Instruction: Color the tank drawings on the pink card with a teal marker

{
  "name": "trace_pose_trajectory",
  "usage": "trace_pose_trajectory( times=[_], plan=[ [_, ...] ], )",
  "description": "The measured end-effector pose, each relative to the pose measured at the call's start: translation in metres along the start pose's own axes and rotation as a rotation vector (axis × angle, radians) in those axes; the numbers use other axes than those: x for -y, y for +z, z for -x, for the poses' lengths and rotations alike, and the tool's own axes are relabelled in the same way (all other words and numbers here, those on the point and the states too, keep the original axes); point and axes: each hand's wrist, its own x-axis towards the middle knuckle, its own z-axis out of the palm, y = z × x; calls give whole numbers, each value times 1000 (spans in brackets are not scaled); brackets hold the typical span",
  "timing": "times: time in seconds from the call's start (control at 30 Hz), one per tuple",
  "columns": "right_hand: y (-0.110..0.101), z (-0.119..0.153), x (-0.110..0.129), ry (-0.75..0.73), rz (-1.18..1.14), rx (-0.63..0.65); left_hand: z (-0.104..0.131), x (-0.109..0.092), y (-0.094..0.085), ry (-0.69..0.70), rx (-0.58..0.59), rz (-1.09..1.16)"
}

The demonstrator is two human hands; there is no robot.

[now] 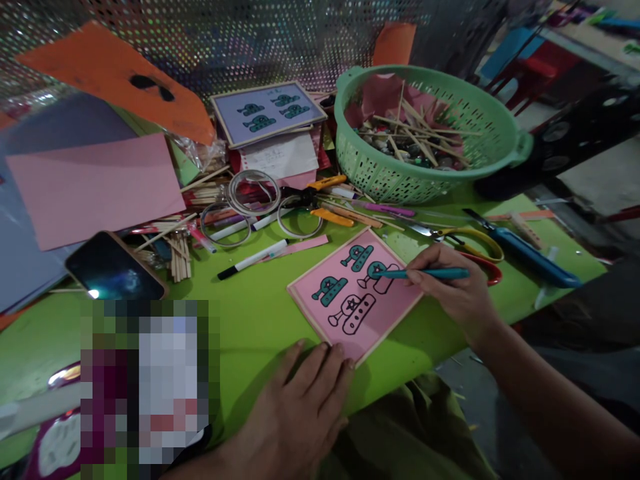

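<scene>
Head view | my right hand (pixel 465 297) pinches a teal marker (pixel 447 273) | my left hand (pixel 300 407) — open — rests at the framed pink card (pixel 393 305) on the green table (pixel 240 320) | two tanks (pixel 360 259) teal, third (pixel 387 280) partly, fourth (pixel 363 313) just outlined

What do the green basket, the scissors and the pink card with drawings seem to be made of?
Basket: likely moulded plastic, satin, with slotted walls.
Scissors: shiny metal blades; smooth yellow and red handles, probably plastic.
Pink card: matte paper or cardstock, flatly coloured, edged with pale, wood-like strips.
</scene>
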Motion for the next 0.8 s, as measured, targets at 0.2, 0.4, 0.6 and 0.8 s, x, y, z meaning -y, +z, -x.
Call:
trace_pose_trajectory(
  times=[0.2,0.4,0.6,0.8],
  plan=[
    [1,-2,6,-9,7,1,1,1,-1,17,23,7],
    [1,-2,5,7,-29,-9,-1,1,-3,1,2,5],
    [-1,0,-1,-5,-24,-58,-1,0,-2,9,25,-14],
    [0,-1,4,3,-10,-39,1,-1,2,12,67,-4]
  ],
)
